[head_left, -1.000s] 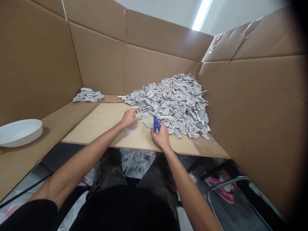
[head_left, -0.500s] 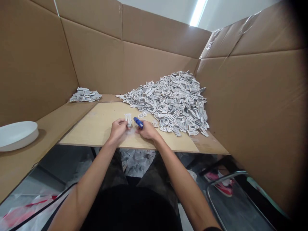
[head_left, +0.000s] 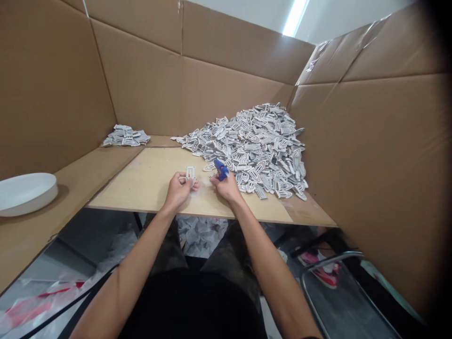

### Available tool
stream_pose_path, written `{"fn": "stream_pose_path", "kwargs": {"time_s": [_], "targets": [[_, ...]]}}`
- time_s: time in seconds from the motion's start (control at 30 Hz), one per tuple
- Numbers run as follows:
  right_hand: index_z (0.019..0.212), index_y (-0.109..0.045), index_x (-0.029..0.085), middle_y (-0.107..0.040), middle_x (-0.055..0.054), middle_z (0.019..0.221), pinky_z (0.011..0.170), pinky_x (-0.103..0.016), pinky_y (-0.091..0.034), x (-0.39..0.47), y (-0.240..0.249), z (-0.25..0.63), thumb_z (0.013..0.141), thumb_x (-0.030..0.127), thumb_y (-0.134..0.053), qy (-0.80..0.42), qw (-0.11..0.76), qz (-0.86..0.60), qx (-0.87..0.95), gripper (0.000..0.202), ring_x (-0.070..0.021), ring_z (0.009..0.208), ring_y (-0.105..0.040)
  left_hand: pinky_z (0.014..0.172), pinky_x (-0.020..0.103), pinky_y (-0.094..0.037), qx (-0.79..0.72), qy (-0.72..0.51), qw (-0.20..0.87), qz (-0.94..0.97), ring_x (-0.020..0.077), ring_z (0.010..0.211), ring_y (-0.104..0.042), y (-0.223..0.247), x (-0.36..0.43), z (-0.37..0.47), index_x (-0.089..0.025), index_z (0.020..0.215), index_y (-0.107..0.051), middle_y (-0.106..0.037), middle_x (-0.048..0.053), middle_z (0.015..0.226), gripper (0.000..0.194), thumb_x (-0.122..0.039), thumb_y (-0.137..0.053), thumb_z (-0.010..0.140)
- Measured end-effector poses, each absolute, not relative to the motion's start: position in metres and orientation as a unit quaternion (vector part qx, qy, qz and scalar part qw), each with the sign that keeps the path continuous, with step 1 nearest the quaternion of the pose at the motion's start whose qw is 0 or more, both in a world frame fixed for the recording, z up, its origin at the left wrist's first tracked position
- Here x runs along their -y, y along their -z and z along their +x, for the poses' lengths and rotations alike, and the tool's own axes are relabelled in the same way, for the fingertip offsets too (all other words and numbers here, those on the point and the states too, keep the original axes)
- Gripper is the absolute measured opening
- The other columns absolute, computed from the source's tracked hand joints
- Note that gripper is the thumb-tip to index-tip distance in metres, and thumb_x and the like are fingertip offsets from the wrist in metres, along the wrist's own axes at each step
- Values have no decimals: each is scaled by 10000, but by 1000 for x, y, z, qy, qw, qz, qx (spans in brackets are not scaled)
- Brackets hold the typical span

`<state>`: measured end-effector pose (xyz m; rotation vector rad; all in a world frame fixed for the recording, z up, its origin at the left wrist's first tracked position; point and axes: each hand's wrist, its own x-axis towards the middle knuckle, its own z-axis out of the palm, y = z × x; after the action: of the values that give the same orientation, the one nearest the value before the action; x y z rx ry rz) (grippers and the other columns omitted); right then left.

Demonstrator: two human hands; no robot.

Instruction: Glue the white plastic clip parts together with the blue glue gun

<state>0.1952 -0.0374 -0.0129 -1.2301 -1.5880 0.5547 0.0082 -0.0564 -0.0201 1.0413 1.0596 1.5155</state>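
The work board (head_left: 137, 181) lay flat inside cardboard walls (head_left: 233, 75). A white dish (head_left: 26, 195) stood at the far left, on the side surface. A small stack of parts (head_left: 126, 135) was located in the left rear corner; the large pile of parts (head_left: 257, 146) occupied the right rear, against the cardboard. A metal-framed chair (head_left: 339, 292) stood below, at right. The left hand (head_left: 181, 189) was closed, its fingers clamped on one slotted part (head_left: 190, 173), held upright above the board. The right hand (head_left: 226, 185) was closed around a blue tool (head_left: 221, 169), near the pile's front edge.
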Motion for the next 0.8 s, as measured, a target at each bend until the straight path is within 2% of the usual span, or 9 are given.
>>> {"fn": "stream_pose_path", "kwargs": {"time_s": [0.2, 0.37, 0.5, 0.63, 0.8], "targets": [[841, -675, 208, -734, -26, 862, 877, -339, -551, 46, 3, 193, 742, 311, -699, -274, 521, -472, 656, 145, -193, 811, -673, 660, 268, -539, -414, -593, 504, 472, 159, 631, -703, 21, 58, 7, -167, 1005, -589, -758, 37, 759, 397, -185, -855, 711], [845, -700, 206, -773, -50, 932, 933, -369, -559, 49, 2, 188, 752, 265, -719, -277, 504, -476, 665, 112, -215, 870, -714, 659, 280, -520, -413, -601, 494, 474, 156, 617, -676, 23, 57, 7, -165, 1019, -617, -752, 39, 771, 432, -252, -879, 686], [850, -698, 210, -792, -63, 976, 980, -378, -560, 52, -2, 187, 802, 265, -705, -288, 511, -458, 668, 73, -224, 927, -734, 658, 275, -515, -406, -601, 476, 497, 165, 630, -671, 24, 58, 6, -163, 1006, -658, -742, 33, 743, 381, -240, -858, 690], [901, -719, 213, -795, -70, 1010, 996, -389, -552, 57, -5, 186, 854, 316, -699, -268, 525, -440, 678, 115, -239, 955, -742, 722, 274, -532, -402, -574, 448, 556, 186, 715, -698, 23, 60, 3, -155, 882, -735, -756, 48, 760, 211, -237, -831, 713], [1016, -649, 228, -791, -60, 994, 914, -368, -543, 70, -14, 183, 869, 301, -677, -193, 491, -436, 729, 167, -249, 920, -728, 685, 263, -514, -414, -542, 453, 574, 192, 702, -695, 23, 60, 3, -149, 861, -776, -766, 53, 788, 170, -284, -806, 763]]}}
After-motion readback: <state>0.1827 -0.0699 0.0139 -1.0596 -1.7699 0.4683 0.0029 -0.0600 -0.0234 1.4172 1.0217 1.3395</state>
